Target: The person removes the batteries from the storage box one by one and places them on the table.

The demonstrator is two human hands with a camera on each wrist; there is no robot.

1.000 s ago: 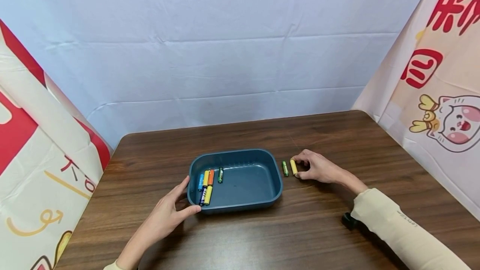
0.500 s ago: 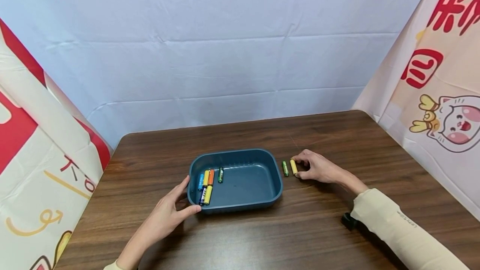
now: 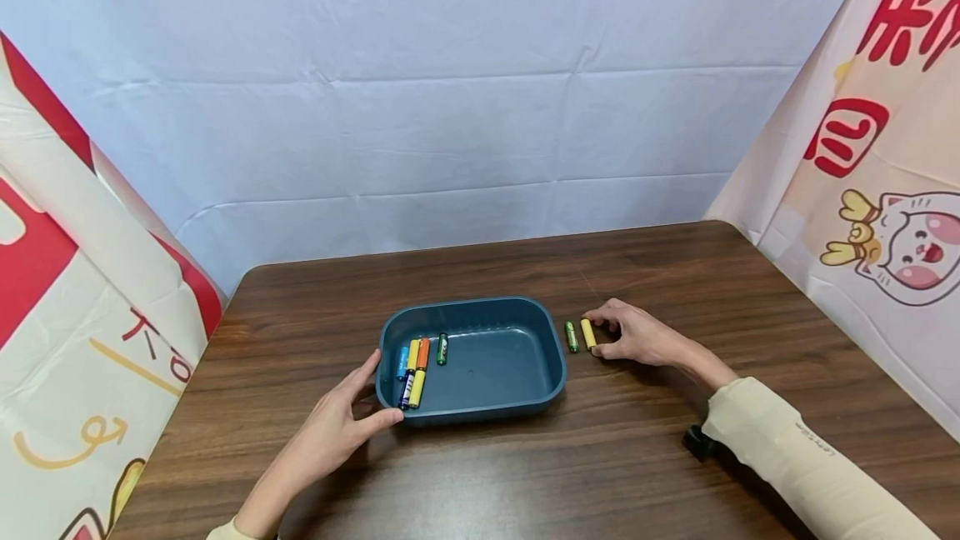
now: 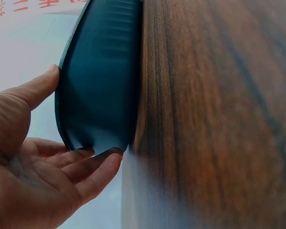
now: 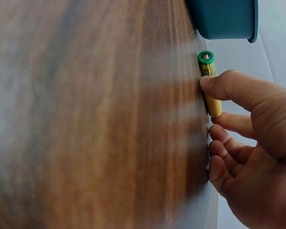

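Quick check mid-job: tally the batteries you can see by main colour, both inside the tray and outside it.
Yellow batteries: 3
Green batteries: 2
Orange battery: 1
Light blue battery: 1
Dark blue battery: 1
Total: 8

Is a wood-grain bench [image 3: 480,482] — carries a blue plastic tub [image 3: 491,369] and, just beside, a green battery [image 3: 572,337], a yellow battery [image 3: 588,334].
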